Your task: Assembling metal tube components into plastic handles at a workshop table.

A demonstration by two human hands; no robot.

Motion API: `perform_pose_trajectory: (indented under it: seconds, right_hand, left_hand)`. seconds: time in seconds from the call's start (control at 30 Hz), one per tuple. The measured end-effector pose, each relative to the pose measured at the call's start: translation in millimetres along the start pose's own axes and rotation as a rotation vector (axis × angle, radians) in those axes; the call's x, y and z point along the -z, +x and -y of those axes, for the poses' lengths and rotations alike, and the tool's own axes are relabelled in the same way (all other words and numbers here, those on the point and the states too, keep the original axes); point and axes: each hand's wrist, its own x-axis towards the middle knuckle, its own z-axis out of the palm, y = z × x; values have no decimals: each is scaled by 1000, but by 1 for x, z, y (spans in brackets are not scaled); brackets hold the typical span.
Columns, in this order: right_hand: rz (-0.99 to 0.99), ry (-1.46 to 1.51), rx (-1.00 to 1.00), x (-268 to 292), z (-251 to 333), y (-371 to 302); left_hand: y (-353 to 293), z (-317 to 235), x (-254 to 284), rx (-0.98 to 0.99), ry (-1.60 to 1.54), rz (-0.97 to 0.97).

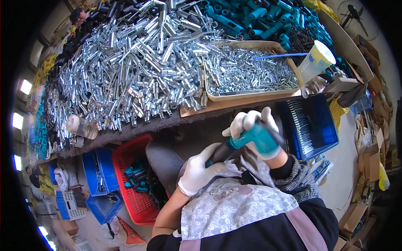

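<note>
Above my lap I hold a teal-and-black tool (251, 139), blurred by motion, so its exact kind is unclear. My right hand (253, 123), in a white glove, is wrapped over the thick teal part. Lower and to the left, my left hand (203, 167), also white-gloved, closes round the dark tube-like end. Beyond both hands, at the table's near edge, lies a shallow cream tray (251, 96) full of small metal pins and fittings. A large heap of shiny metal tubes (138, 71) covers the table left of that tray.
Teal handle pieces (259, 21) are piled at the back. A paper cup (317, 62) with a blue stick stands right of the tray. Below it is a blue bin (331, 140) with rows of metal rods. A red basket (138, 213) of teal parts and a clear bottle (86, 128) are left.
</note>
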Motion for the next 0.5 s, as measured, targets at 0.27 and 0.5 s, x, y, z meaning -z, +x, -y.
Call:
perform_pose_trajectory:
  seconds: [0.27, 0.5]
  right_hand:
    - [-113, -676, -956, -27, 61, -9]
    - [905, -1993, 152, -36, 37, -9]
  left_hand:
    - [-12, 11, 29, -198, 305, 54]
    - [-11, 40, 37, -11, -164, 353]
